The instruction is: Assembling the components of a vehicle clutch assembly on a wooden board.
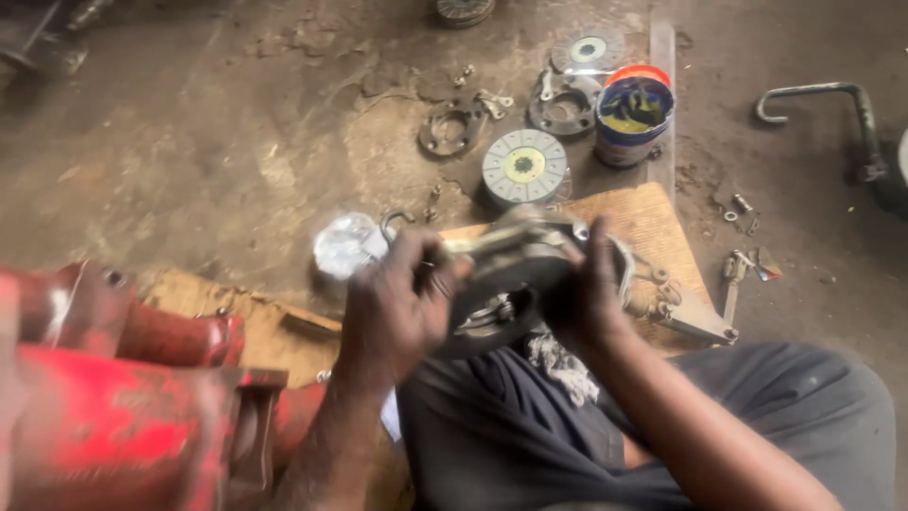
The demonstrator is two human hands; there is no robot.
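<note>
The left hand [392, 303] and the right hand [588, 284] are both clamped on a round, dark grey metal clutch-type assembly [511, 274], held above the person's lap, over the dark grey trousers [511, 426]. The left hand grips the near-left rim; its fingers also close on a pale metal tool or lever [468, 244], blurred by motion, so its exact type cannot be told. The right hand wraps the right side of the assembly.

Risks, as a judgement:
- The assembly looks heavy and greasy. A slipping grip could drop it onto the legs or the floor.
- If the tool is levering against a sprung part, a sudden release could pinch the fingers of either hand.
- Small loose fasteners [742, 210] lie on the floor to the right; they could scatter or be lost in the dirt.

Surface and surroundings:
- The work area is a bare, stained concrete floor [189, 142].
- A worn wooden board [653, 222] lies just beyond the assembly.
- A round grey friction disc with a yellow centre [524, 167] lies beyond the board, near a dark metal ring plate [450, 128].
- An open blue and white can with an orange rim [632, 114] stands beside a second ring plate [565, 106].
- A bent grey metal bar [832, 109] lies at the far right.
- Red painted machine housing [113, 407] fills the lower left.
</note>
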